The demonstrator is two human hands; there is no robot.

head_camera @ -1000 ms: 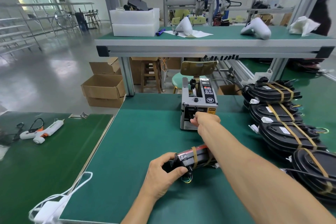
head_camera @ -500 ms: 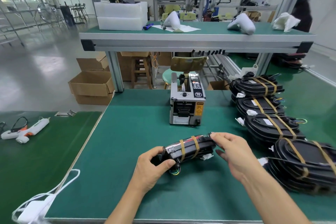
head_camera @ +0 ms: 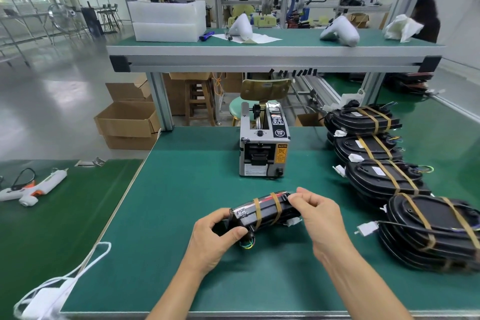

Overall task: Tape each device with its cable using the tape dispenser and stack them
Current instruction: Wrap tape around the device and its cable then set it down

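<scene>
A black device (head_camera: 262,212) with two brown tape bands round it is held tilted just above the green table (head_camera: 181,189). My left hand (head_camera: 217,235) grips its near left end, where coloured wires stick out. At its far right end my right hand (head_camera: 315,212) pinches the edge with fingers and thumb. A white cable plug (head_camera: 293,221) hangs under the device. The grey tape dispenser (head_camera: 263,149) stands upright behind it, apart from both hands. Stacks of taped black devices (head_camera: 384,179) line the table's right side.
A glue gun (head_camera: 33,187) lies on the neighbouring table at left, and a white cord and adapter (head_camera: 52,291) sit at the near left corner. A raised shelf (head_camera: 272,52) spans the back, with white parts and foam boxes. Cardboard boxes (head_camera: 127,122) sit on the floor.
My right hand left the dispenser's outlet, came back to the device and now pinches its right end. A second tape band is on the device. My left hand kept its hold.
</scene>
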